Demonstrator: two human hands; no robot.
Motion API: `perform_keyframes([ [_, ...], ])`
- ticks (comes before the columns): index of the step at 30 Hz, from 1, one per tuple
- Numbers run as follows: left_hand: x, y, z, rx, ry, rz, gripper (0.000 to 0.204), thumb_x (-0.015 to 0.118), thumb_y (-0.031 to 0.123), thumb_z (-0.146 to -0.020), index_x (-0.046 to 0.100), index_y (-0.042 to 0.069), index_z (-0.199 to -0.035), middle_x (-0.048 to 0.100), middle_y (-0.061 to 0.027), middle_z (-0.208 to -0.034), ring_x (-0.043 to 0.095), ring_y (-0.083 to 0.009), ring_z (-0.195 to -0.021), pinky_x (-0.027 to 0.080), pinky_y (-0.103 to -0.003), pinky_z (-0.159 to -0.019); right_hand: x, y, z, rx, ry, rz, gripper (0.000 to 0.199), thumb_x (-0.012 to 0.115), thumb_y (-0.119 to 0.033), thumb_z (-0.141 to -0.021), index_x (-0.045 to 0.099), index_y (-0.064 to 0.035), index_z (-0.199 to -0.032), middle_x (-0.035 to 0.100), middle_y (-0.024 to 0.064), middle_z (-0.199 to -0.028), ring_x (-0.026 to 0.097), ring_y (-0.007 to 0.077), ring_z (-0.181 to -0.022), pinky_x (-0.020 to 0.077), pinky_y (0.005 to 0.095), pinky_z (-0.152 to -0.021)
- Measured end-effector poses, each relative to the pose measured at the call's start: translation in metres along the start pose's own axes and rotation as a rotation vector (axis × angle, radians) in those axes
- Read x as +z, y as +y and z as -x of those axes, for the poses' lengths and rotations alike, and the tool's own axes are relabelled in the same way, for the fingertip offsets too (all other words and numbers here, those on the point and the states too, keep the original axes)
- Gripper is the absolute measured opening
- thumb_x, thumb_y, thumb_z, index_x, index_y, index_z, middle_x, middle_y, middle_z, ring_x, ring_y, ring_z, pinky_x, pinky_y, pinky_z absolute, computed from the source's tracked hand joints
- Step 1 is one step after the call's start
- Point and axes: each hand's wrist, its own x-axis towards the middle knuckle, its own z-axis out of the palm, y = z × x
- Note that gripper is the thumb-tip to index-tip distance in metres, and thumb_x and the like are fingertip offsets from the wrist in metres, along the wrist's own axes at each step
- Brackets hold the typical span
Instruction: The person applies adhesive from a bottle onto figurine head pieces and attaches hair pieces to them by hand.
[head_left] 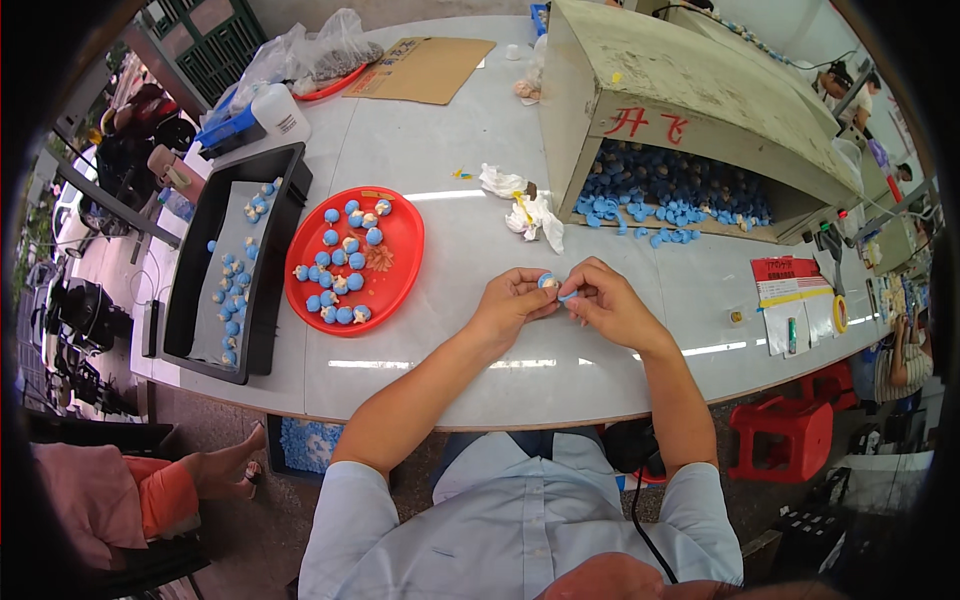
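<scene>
Simply a small, roundish blue-and-cream piece point(547, 282) between left fingers point(527, 299).

Pretty ordinary workshop spot, laid out around one long pale table point(450, 250).
Streaks of light are reflected across the tabletop, lol. Speckled floor point(205, 415) can be seen below its near edge, and red plastic stools point(785, 440) are tucked by its right end. Motorbikes point(150, 125) are parked in daylight left of the table; a green barred gate point(215, 45) is set beyond its far left corner.
</scene>
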Motion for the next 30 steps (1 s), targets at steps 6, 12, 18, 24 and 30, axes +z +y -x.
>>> perform_keyframes([
  [6,-0.002,0.001,-0.003,-0.037,0.030,0.013,0.035,0.068,0.012,-0.090,0.052,0.000,-0.118,0.064,-0.0097,-0.107,0.062,-0.0157,-0.099,0.052,-0.032,-0.091,0.023,0.010,-0.006,0.097,0.293,-0.158,0.017,0.063,0.005,-0.085,0.059,0.0023,-0.101,0.056,0.0080,-0.102,0.059,0.0117,-0.078,0.0503,0.0242,-0.070],
  [12,-0.005,0.006,0.002,-0.014,0.011,0.037,0.032,0.066,0.018,-0.091,0.054,0.001,-0.115,0.063,-0.0111,-0.109,0.062,-0.0191,-0.102,0.051,-0.033,-0.093,0.037,0.012,-0.014,-0.202,0.400,0.123,0.026,0.063,0.008,-0.081,0.064,0.0003,-0.106,0.058,0.0077,-0.099,0.058,0.0127,-0.079,0.0496,0.0244,-0.070],
  [18,0.002,-0.003,-0.003,0.008,-0.033,0.076,0.032,0.068,0.019,-0.090,0.053,0.005,-0.114,0.063,-0.0071,-0.105,0.064,-0.0158,-0.094,0.053,-0.030,-0.084,0.035,0.012,-0.007,-0.237,0.458,0.222,0.024,0.061,0.005,-0.083,0.063,-0.0007,-0.107,0.055,0.0079,-0.105,0.054,0.0139,-0.083,0.0457,0.0247,-0.071],
  [24,0.002,-0.013,-0.007,0.033,-0.078,0.080,0.033,0.067,0.021,-0.091,0.050,0.009,-0.115,0.064,-0.0044,-0.101,0.064,-0.0149,-0.092,0.052,-0.032,-0.080,0.028,0.034,-0.003,-0.260,0.436,0.303,0.024,0.059,0.003,-0.085,0.062,-0.0008,-0.108,0.055,0.0057,-0.105,0.052,0.0132,-0.084,0.0404,0.0236,-0.067],
  [30,0.000,0.004,0.005,0.026,-0.072,0.039,0.031,0.065,0.024,-0.092,0.050,0.011,-0.115,0.064,-0.0029,-0.102,0.063,-0.0139,-0.094,0.051,-0.032,-0.080,0.034,0.034,-0.011,-0.259,0.447,0.300,0.025,0.059,0.002,-0.085,0.061,-0.0005,-0.110,0.055,0.0049,-0.105,0.051,0.0128,-0.084,0.0395,0.0235,-0.068],
])
